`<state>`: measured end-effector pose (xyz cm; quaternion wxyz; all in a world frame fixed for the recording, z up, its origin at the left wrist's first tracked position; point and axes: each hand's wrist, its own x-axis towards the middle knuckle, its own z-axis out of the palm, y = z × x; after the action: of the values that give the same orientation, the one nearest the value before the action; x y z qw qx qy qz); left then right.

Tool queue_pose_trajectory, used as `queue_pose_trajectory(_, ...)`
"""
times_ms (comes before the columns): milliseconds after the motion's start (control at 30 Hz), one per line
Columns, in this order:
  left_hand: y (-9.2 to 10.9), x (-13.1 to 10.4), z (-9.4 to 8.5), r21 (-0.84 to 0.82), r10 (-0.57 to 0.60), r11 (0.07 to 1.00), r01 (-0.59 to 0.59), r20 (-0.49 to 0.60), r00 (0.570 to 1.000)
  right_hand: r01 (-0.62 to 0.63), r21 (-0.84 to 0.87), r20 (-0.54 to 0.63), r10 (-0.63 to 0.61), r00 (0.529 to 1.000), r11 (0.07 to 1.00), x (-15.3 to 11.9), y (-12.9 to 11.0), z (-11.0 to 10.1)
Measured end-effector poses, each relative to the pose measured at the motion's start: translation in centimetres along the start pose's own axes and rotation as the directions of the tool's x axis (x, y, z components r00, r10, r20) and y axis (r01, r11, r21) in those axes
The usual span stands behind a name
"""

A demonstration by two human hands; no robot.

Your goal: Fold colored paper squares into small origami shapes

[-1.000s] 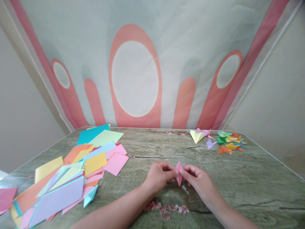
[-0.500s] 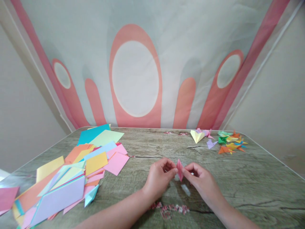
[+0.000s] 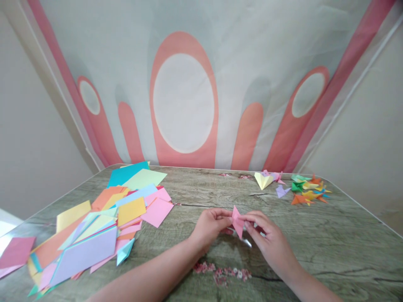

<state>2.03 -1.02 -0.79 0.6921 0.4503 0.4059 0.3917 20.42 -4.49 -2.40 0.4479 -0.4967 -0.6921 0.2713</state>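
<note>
My left forearm (image 3: 151,270) slants in long from the bottom of the view, and my right forearm (image 3: 310,283) comes up shorter from the lower right, so the two hands meet just above the bench (image 3: 195,191). Between them stands a pink folded origami piece (image 3: 238,223), a tall diamond with its points up and down. My left hand (image 3: 209,228), back upward and fingers curled, pinches its left edge between thumb and fingers. My right hand (image 3: 267,237) is partly curled, forefinger touching the right edge, thumb slightly lower (whether that thumb grips too, I cannot tell). Coloured paper sheets (image 3: 88,253) lie overlapping to my left; small folded paper figures (image 3: 310,195) sit grouped at the far right.
</note>
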Motion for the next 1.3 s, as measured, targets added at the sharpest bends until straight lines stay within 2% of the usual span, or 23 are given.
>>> queue_pose_trajectory(100,-0.1,0.1,-0.1,-0.027,0.008,1.000,-0.008,0.001,1.000,-0.067,0.080,0.023,0.065,0.998,0.995,0.1,0.6,0.0)
queue_pose_trajectory(233,-0.1,0.1,0.0,-0.022,0.051,0.998,-0.051,0.013,0.999,-0.211,0.176,0.119,0.192,0.974,0.961,0.1,0.7,0.0)
queue_pose_trajectory(367,0.4,0.0,-0.2,0.012,0.067,0.998,-0.069,0.075,0.995,-0.248,0.218,0.146,0.220,0.964,0.944,0.1,0.2,-0.2)
queue_pose_trajectory(533,0.9,0.2,-0.8,0.041,0.033,0.998,-0.041,0.184,0.982,-0.291,0.234,0.146,0.262,0.954,0.928,0.3,-0.3,-0.5)
queue_pose_trajectory(967,0.6,0.6,-1.0,0.058,0.014,0.998,-0.023,0.153,0.988,-0.267,0.269,0.160,0.230,0.960,0.926,0.3,0.2,-0.4)
queue_pose_trajectory(1167,0.4,0.5,-0.8,0.069,0.046,0.996,-0.053,0.096,0.994,-0.226,0.262,0.145,0.193,0.970,0.938,0.4,0.2,-0.2)
queue_pose_trajectory(1300,0.5,0.4,-0.7,0.076,0.061,0.995,-0.069,0.102,0.993,-0.225,0.274,0.138,0.193,0.971,0.935,0.4,0.1,-0.1)
